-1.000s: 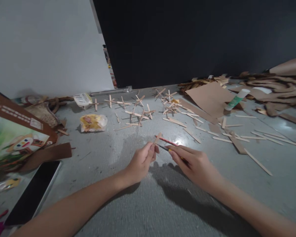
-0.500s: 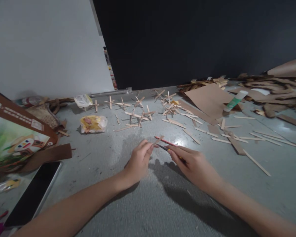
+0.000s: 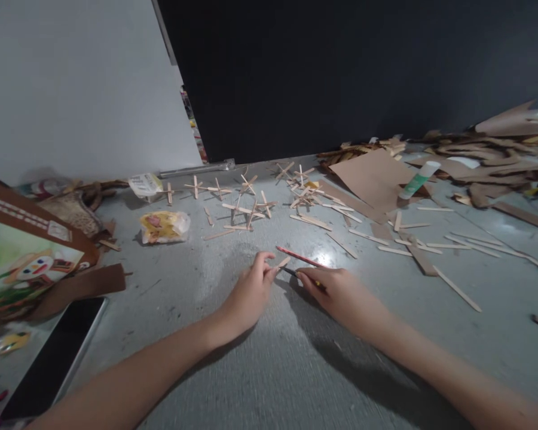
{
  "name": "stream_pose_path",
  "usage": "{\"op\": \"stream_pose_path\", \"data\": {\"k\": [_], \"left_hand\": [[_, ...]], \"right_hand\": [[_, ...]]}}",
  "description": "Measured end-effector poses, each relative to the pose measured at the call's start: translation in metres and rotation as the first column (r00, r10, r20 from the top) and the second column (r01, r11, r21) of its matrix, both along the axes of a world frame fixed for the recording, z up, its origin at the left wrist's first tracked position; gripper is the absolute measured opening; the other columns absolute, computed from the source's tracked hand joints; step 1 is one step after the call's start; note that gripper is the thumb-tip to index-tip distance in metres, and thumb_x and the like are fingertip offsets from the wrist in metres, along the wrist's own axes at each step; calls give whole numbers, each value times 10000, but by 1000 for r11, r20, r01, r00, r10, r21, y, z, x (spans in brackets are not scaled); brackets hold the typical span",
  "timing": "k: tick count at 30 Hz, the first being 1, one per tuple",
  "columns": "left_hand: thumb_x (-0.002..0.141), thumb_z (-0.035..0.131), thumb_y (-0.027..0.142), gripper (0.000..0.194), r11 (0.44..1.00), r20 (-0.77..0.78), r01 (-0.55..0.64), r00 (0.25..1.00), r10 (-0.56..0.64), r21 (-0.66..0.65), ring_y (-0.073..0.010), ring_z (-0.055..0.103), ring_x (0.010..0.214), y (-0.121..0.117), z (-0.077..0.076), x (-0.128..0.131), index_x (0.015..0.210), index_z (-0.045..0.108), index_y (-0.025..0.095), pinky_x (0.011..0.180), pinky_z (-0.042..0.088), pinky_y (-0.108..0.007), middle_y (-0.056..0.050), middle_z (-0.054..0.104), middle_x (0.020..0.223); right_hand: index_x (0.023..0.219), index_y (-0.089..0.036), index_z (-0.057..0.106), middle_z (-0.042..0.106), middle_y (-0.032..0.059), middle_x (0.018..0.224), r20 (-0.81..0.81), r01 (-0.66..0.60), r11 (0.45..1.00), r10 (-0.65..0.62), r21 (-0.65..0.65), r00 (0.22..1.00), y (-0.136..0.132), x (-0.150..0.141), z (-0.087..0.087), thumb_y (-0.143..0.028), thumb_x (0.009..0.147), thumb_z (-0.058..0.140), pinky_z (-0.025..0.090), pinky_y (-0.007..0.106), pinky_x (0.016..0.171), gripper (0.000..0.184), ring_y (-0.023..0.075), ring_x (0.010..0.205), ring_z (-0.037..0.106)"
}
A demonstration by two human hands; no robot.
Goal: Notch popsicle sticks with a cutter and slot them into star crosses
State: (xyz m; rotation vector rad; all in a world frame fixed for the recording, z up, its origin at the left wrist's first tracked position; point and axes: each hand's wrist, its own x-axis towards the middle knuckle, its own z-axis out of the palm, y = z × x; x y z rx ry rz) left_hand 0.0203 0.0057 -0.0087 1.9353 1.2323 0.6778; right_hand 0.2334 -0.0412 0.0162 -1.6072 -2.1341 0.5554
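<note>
My left hand pinches a short flat piece of wooden craft stick between thumb and fingertips; the index finger curls above it. My right hand is closed on a slim dark tool with a bit of yellow near the fingers. The tip of this tool points left and meets or nearly meets the craft stick piece. A thin red rod, like a pencil, runs from behind my right fingers towards the left; I cannot tell whether it is held or lies on the surface.
Crossed craft-stick shapes stand beyond my hands, with loose craft sticks to the right. A glue stick leans by brown cardboard. Left are a yellow packet, a phone and a printed bag. A dark panel rises behind.
The view has shifted slightly, moving the scene left. The craft stick piece has turned and no longer overlaps the red rod. My right hand has moved a little closer to the left hand.
</note>
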Motion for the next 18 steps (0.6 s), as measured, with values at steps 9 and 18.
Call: {"op": "stream_pose_path", "data": {"k": [9,18], "left_hand": [[1061,366,225,219,994,-153,89,985,-78,64,-238,654,835,2,0,-1,1237,494,204,776,493,-363,-87,698,958],[1005,397,129,192,969,-295,236,933,-205,72,-218,617,722,5,19,1,1166,479,194,703,461,-328,-37,644,813]], "right_hand": [[969,-217,769,729,65,753,90,-31,999,29,19,996,5,0,-3,-290,1072,471,291,299,552,324,158,556,580],[806,-215,674,582,-3,604,288,-131,990,114,42,951,11,0,4,-197,1031,532,197,295,533,267,121,495,495]]}}
